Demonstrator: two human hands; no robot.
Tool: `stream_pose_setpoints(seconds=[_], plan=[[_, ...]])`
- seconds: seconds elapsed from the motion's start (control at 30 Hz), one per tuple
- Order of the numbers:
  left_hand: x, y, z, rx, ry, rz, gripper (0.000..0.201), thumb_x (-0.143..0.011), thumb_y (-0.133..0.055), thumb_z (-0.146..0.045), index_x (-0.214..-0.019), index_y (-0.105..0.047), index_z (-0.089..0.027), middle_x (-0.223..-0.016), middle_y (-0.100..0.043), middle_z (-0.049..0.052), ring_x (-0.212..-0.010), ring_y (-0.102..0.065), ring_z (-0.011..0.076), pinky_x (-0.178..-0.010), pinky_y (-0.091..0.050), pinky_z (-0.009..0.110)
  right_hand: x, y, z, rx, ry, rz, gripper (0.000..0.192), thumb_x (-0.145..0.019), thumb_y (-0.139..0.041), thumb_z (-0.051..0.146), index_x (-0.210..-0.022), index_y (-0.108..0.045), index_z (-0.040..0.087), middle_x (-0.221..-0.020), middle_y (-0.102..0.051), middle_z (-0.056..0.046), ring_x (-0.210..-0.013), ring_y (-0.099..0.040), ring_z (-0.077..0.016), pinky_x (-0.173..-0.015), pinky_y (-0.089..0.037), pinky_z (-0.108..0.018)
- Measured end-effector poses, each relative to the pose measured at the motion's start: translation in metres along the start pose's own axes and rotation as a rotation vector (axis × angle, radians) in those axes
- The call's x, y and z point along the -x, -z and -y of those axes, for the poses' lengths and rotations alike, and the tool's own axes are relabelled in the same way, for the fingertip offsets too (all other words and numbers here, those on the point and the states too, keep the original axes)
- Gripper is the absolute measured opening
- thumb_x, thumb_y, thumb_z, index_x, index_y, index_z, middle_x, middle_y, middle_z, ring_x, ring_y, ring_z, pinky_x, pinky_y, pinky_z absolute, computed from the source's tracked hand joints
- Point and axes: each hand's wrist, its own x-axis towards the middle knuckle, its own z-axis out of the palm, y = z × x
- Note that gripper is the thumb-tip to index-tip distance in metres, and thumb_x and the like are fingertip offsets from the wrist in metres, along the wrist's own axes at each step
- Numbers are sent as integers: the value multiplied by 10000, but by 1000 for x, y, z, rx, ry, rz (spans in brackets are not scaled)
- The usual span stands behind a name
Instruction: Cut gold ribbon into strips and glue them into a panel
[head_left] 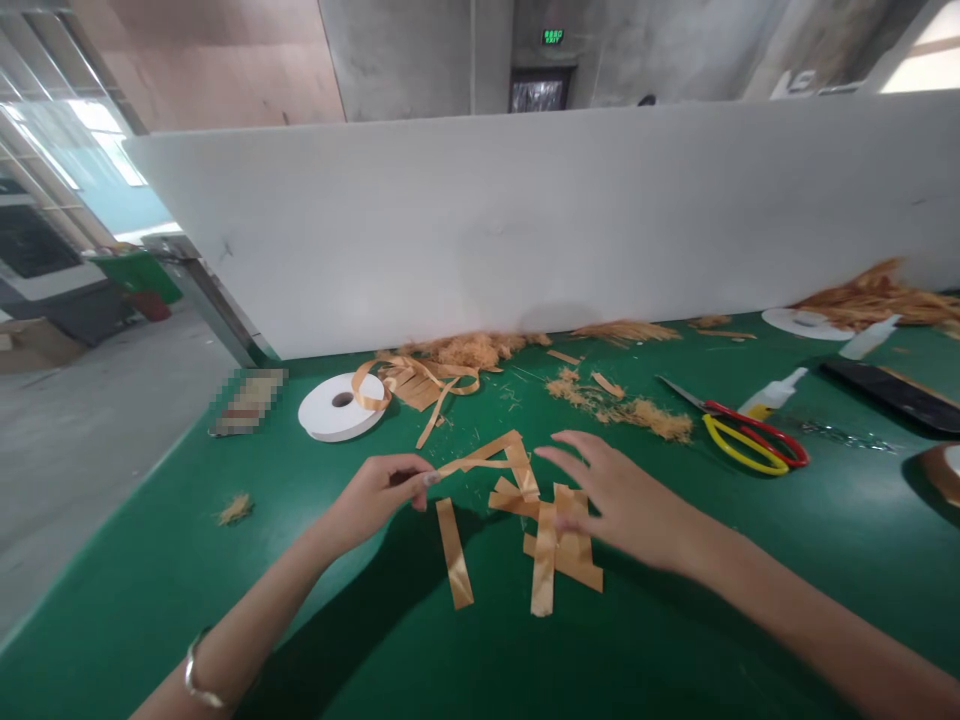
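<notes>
Between its thumb and fingers my left hand (394, 487) pinches the end of a thin tan ribbon strip (472, 463), which stretches right toward other strips. My right hand (611, 495) is raised with fingers apart, over a loose pile of short ribbon pieces (545, 575); part of the pile is hidden behind it. One separate ribbon piece (454, 555) lies flat on the green table just below my left hand. A white ribbon roll (341, 408) with a loose, curling tan tail rests to the left and behind.
Scissors (746, 437) with red and yellow handles lie at right, near a white glue bottle (776, 392) and a black phone-like object (892, 395). Shredded tan fibre (472, 350) lines the base of the white partition (487, 230). A pixelated item (250, 402) is at the left edge.
</notes>
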Motion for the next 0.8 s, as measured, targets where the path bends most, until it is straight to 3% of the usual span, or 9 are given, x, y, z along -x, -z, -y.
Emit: stream_pose_setpoints(seconds=[0.1,0.2,0.33,0.43,0.53,0.67,0.7,0.8], plan=[[15,2,10,-85,8,-30,246,-879,-452,-341,-858,-623,-165,-611,-620,-8,-597,-573,120,-598,-441,242,18,-29,8,167,145,206,804,-728,-540,662,-1419,-306,324,-1536,-114,-81,-1380,-54,-389,-1058,-126,-619],[21,-1,10,-216,-55,-40,225,-890,-418,-293,-896,-613,-179,-627,-633,-9,-597,-591,123,-582,-451,235,5,-51,-5,207,268,277,704,-813,-403,659,-1431,-231,370,-1545,-34,-32,-1389,-21,-350,-1064,-99,-618],[27,-8,0,-626,-315,-106,238,-909,-400,-238,-918,-633,-193,-803,-682,39,-718,-618,164,-631,-447,278,-55,-43,-43,379,52,41,630,-897,-234,591,-1449,-227,287,-1536,-80,-81,-1389,-12,-340,-1057,-108,-621],[35,-7,-7,-866,-473,-197,265,-930,-374,-219,-919,-636,-180,-831,-682,57,-740,-612,188,-656,-430,322,-83,-31,-42,511,-89,-129,604,-915,-310,486,-1450,-250,212,-1531,-83,-109,-1386,19,-337,-1076,-56,-599],[45,3,-6,-917,-505,-318,246,-931,-393,-223,-925,-634,-175,-825,-685,53,-729,-607,177,-671,-433,324,-66,-43,-1,511,145,-190,593,-905,-397,415,-1442,-275,196,-1527,-115,-109,-1393,5,-306,-1105,-21,-545],[54,22,0,-896,-508,-460,210,-921,-427,-223,-937,-631,-176,-820,-690,46,-740,-613,159,-706,-439,312,-13,-82,59,251,672,144,703,-856,-399,574,-1462,-160,307,-1518,-151,-8,-1398,-95,-245,-1140,-50,-458],[55,26,1,-897,-513,-486,203,-918,-435,-224,-942,-630,-176,-814,-690,45,-737,-614,160,-713,-439,314,-7,-89,65,198,726,227,709,-855,-380,594,-1462,-124,333,-1512,-153,22,-1396,-122,-218,-1148,-52,-419],[58,30,0,-915,-551,-524,181,-907,-460,-223,-954,-628,-177,-802,-691,47,-735,-610,168,-734,-435,327,-25,-89,50,191,655,264,716,-833,-360,643,-1453,-188,329,-1492,-217,32,-1382,-186,-234,-1144,-76,-420]])
